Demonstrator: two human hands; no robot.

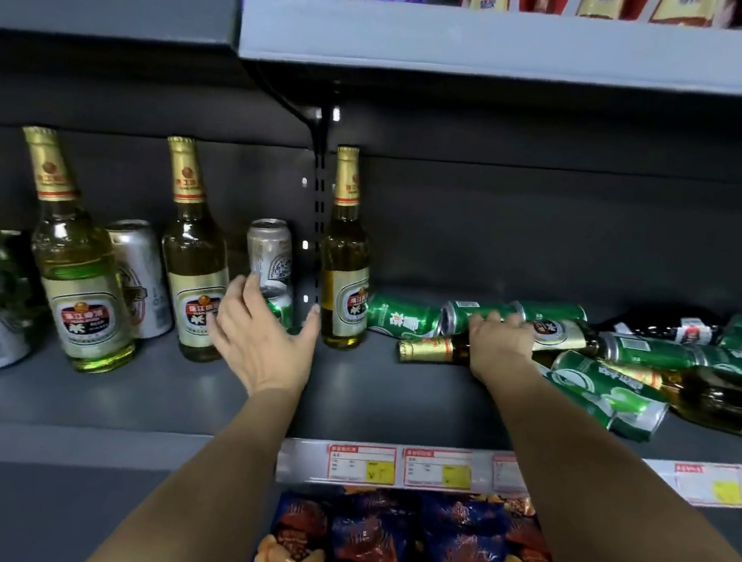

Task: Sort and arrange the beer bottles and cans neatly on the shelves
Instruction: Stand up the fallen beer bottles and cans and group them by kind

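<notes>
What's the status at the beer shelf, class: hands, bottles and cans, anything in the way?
Left hand open by small green can. Right hand gripping lying bottle. Upright bottle stands between hands; green cans toppled behind.

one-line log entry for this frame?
phase: sorting | left hand: open, near standing bottle | right hand: grips lying bottle | green cans: toppled

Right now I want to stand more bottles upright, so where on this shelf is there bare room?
Bare shelf runs along the front edge, from the upright bottle across to the lying bottle under the right hand. A smaller patch lies in front of the left hand. The right end is crowded with a heap of lying green cans.
</notes>
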